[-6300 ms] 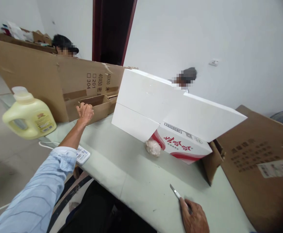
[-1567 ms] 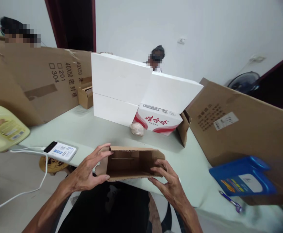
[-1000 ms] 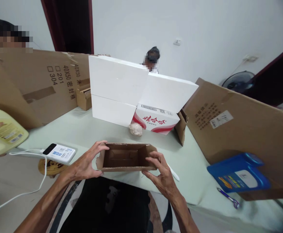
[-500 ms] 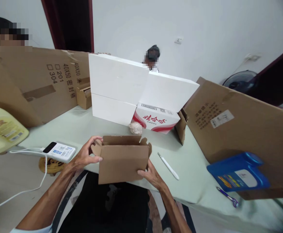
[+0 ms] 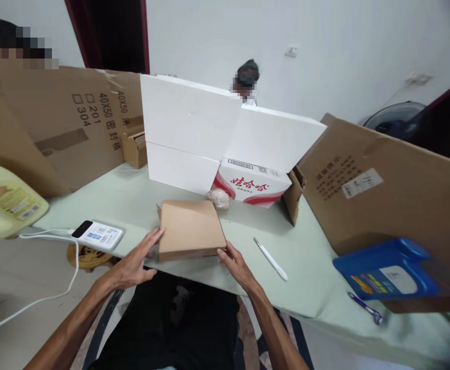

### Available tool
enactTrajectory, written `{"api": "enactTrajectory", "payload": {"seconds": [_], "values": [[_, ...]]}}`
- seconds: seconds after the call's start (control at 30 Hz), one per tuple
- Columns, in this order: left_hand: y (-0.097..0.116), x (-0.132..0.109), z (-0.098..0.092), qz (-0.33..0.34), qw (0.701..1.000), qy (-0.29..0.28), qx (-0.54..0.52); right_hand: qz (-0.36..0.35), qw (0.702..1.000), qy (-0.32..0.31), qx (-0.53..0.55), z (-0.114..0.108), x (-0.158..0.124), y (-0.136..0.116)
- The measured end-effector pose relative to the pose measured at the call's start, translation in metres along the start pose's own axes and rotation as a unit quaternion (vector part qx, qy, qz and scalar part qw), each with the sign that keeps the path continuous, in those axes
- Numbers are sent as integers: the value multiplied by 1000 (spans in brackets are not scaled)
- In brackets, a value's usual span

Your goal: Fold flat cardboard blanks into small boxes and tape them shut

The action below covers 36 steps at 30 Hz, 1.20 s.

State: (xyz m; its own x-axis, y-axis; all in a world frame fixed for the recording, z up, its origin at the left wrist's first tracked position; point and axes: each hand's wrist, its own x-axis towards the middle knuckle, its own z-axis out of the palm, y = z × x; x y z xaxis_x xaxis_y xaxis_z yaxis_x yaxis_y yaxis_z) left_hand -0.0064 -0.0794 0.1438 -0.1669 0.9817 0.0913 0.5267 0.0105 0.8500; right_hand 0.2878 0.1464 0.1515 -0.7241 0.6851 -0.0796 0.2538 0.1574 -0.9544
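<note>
A small brown cardboard box [image 5: 191,229] rests upside down on the pale green table [image 5: 248,267], near its front edge. My left hand [image 5: 137,260] touches the box's left side with the fingers stretched out. My right hand [image 5: 235,261] presses against the box's lower right corner, fingers extended. A white-handled knife [image 5: 270,251] lies on the table just right of the box, untouched.
White foam boards [image 5: 194,128] and a red-and-white carton [image 5: 253,184] stand behind, with a small wrapped lump [image 5: 219,198]. Large cardboard sheets [image 5: 382,180] lean left and right. A power bank [image 5: 98,235], yellow jug [image 5: 4,200], blue bottle [image 5: 387,267] and purple pen [image 5: 365,307] lie around. Two other people sit beyond.
The box was fetched from the back left, held open-side toward me, then turned over and set bottom-up on the table. The knife left my right hand and now lies on the table.
</note>
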Motion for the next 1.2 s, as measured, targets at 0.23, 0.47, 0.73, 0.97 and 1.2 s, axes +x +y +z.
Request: {"api": "enactTrajectory", "payload": {"seconds": [0.23,0.47,0.73,0.97,1.2], "values": [[5,-3,5,56,988,64,131,-7,998,46,-38,3,-11,-16],[52,-1,-21,73,982,59,163,2,993,85,-83,-9,-25,-49],[63,6,-22,115,970,66,203,12,985,113,-131,-15,-20,-75],[59,10,-32,77,977,59,190,-14,988,129,-83,-20,-17,-74],[55,25,-27,110,984,94,102,-7,989,121,-89,-19,-3,-67]]}}
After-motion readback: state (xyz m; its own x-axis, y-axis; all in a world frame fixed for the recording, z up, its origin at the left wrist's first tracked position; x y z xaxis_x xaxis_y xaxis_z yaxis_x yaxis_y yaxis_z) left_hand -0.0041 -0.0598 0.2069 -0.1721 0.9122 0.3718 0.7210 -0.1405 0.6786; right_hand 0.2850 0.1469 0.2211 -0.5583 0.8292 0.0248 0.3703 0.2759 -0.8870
